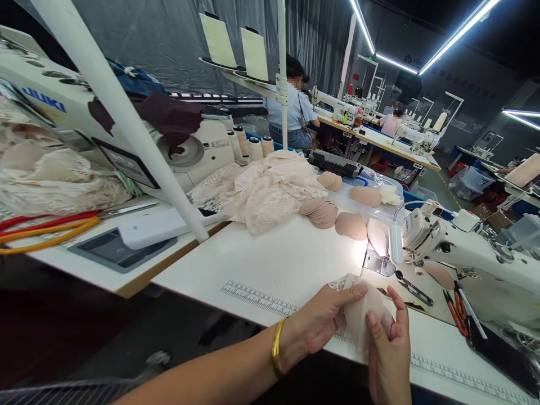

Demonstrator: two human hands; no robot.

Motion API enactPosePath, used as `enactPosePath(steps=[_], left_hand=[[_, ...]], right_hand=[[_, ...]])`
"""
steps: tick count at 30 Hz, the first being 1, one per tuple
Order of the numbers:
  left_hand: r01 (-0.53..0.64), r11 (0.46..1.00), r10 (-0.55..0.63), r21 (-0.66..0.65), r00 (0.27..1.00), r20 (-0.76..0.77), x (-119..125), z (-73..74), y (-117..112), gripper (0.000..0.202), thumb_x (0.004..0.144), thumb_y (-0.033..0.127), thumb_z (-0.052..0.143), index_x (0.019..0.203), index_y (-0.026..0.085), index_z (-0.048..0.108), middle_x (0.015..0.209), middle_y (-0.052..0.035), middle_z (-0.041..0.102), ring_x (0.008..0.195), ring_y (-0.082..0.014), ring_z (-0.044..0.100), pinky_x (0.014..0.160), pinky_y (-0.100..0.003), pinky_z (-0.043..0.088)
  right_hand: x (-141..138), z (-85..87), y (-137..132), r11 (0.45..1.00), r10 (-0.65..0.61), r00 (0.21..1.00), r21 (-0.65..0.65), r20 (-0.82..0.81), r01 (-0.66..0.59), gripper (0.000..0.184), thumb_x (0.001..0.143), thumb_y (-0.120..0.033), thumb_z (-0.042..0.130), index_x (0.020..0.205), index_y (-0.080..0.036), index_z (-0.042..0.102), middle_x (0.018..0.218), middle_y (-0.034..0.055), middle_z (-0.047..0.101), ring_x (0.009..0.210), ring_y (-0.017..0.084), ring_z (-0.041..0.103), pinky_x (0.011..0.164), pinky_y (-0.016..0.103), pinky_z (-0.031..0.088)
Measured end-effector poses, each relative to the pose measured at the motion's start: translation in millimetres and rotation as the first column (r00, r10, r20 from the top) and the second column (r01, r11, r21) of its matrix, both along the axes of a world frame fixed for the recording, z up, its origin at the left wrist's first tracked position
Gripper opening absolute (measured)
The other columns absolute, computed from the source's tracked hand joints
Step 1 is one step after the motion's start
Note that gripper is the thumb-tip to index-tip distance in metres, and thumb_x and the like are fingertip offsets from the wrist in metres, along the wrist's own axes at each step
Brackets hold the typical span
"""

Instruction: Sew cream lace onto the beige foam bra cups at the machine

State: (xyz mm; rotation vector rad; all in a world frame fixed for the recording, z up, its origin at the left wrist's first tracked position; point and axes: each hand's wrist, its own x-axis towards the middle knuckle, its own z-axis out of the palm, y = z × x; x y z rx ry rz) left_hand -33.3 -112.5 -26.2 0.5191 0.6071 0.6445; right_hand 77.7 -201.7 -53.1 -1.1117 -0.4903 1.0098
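Both my hands hold one pale beige fabric piece with a lace edge (358,312) over the front of the white sewing table (287,264). My left hand (323,323), with a gold bangle on its wrist, pinches the piece from the left, thumb on top. My right hand (388,354) grips it from below and the right, fingers curled round it. The sewing machine (459,253) stands just to the right, its needle area lit by a lamp.
A heap of cream lace (265,191) and stacks of beige bra cups (323,214) lie further back on the table. Snips and red-handled scissors (458,309) lie by the machine. A second machine (63,107) stands left. Other people sit at benches behind.
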Motion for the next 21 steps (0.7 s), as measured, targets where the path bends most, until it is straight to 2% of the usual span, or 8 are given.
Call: enactPosePath(steps=[9,11,12,14,16,17,19,21], left_hand=[[0.089,0.985,-0.095,0.148,0.995,0.038,-1,16.3,32,0.037,0.071,0.041,0.093,0.091,0.014,0.076,0.092,-0.0071,0.075,0.086,-0.0212,0.068,0.084,-0.034,0.056],[0.292,0.872,-0.324,0.392,0.946,0.017,-8,30.7,42,0.038,0.072,0.042,0.092,0.097,0.017,0.076,0.095,-0.0053,0.076,0.090,-0.0223,0.069,0.086,-0.034,0.056],[0.411,0.722,-0.455,0.557,0.888,-0.065,-11,37.2,47,0.035,0.074,0.039,0.090,0.099,0.019,0.076,0.096,-0.0047,0.076,0.092,-0.0233,0.069,0.087,-0.035,0.055],[0.528,0.230,-0.527,0.817,0.773,-0.352,-12,45.1,59,0.016,0.078,0.024,0.084,0.091,0.022,0.074,0.096,-0.0032,0.077,0.090,-0.0236,0.070,0.089,-0.037,0.052],[0.480,-0.286,-0.328,0.830,0.764,-0.555,-5,43.8,71,0.018,0.077,0.004,0.074,0.076,0.021,0.069,0.095,-0.0022,0.078,0.091,-0.0224,0.070,0.098,-0.040,0.045],[0.440,-0.465,-0.215,0.768,0.786,-0.580,0,40.0,78,0.024,0.073,-0.003,0.070,0.071,0.020,0.065,0.095,-0.0019,0.079,0.092,-0.0220,0.070,0.101,-0.042,0.041],[0.415,-0.653,-0.075,0.634,0.797,-0.600,14,29.3,91,0.029,0.066,-0.009,0.069,0.068,0.019,0.063,0.099,-0.0013,0.080,0.093,-0.0214,0.069,0.099,-0.043,0.037],[0.431,-0.690,-0.031,0.581,0.785,-0.619,25,18.9,101,0.027,0.065,-0.006,0.073,0.069,0.019,0.065,0.103,-0.0005,0.080,0.089,-0.0200,0.068,0.089,-0.041,0.037]], right_hand=[[38,-11.6,-7,0.964,0.267,0.906,-0.087,0.327,-0.253,0.101,0.086,-0.039,0.085,0.165,-0.031,0.022,0.112,0.0061,0.077,0.087,0.022,0.074,0.079,0.036,0.061],[61,-12.3,-2,0.973,0.190,0.736,-0.026,0.650,-0.228,0.079,0.093,-0.035,0.076,0.160,-0.029,0.035,0.107,0.0061,0.077,0.082,0.021,0.073,0.069,0.032,0.059],[73,-11.4,4,0.967,0.112,0.558,0.039,0.822,-0.250,0.062,0.097,-0.032,0.070,0.154,-0.027,0.045,0.106,0.0069,0.077,0.082,0.022,0.073,0.068,0.031,0.059],[97,-7.3,22,0.917,-0.083,0.161,0.138,0.983,-0.373,0.030,0.102,-0.024,0.058,0.132,-0.026,0.064,0.103,0.0070,0.077,0.086,0.022,0.071,0.071,0.033,0.057],[115,-2.2,44,0.867,-0.207,-0.102,0.135,0.973,-0.479,0.022,0.105,-0.018,0.051,0.112,-0.027,0.071,0.100,0.0047,0.078,0.087,0.021,0.068,0.076,0.034,0.053],[121,-0.4,56,0.856,-0.239,-0.190,0.114,0.952,-0.504,0.023,0.107,-0.017,0.050,0.105,-0.027,0.071,0.099,0.0035,0.079,0.088,0.020,0.067,0.077,0.034,0.052],[128,0.7,74,0.854,-0.272,-0.323,0.072,0.907,-0.515,0.025,0.108,-0.016,0.050,0.099,-0.025,0.070,0.099,0.0033,0.079,0.088,0.019,0.066,0.076,0.033,0.048],[132,-1.2,81,0.864,-0.288,-0.384,0.066,0.877,-0.499,0.026,0.107,-0.011,0.047,0.099,-0.023,0.069,0.101,0.0048,0.079,0.090,0.019,0.065,0.072,0.032,0.046]])
